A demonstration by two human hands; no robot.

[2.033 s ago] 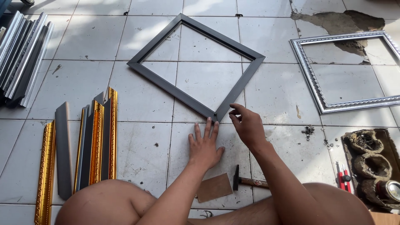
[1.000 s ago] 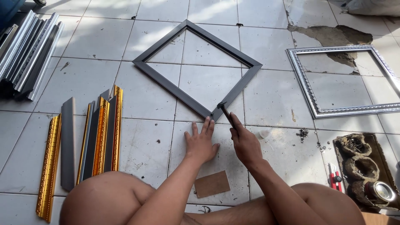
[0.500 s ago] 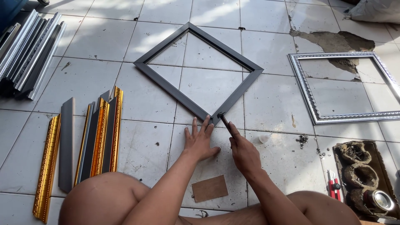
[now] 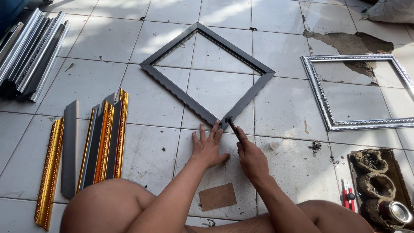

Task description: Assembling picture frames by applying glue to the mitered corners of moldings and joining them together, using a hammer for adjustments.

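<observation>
A dark grey square frame [image 4: 172,88] lies on the tiled floor, turned like a diamond with its near corner pointing at me. My left hand [image 4: 208,146] is spread flat on the tile just below that corner, fingertips touching it. My right hand [image 4: 251,157] grips a small hammer [image 4: 232,125], whose head rests at the frame's near corner.
A silver ornate frame [image 4: 321,101] lies to the right. Gold and dark moulding strips [image 4: 101,142] lie at the left, silver strips [image 4: 30,51] at the far left. A brown card piece [image 4: 217,196] sits between my knees. A tray of nails and tins [image 4: 377,185] stands at the lower right.
My right hand picked the hammer up from the floor near my knee and brought its head to the frame's near corner. My left hand stayed flat by the corner.
</observation>
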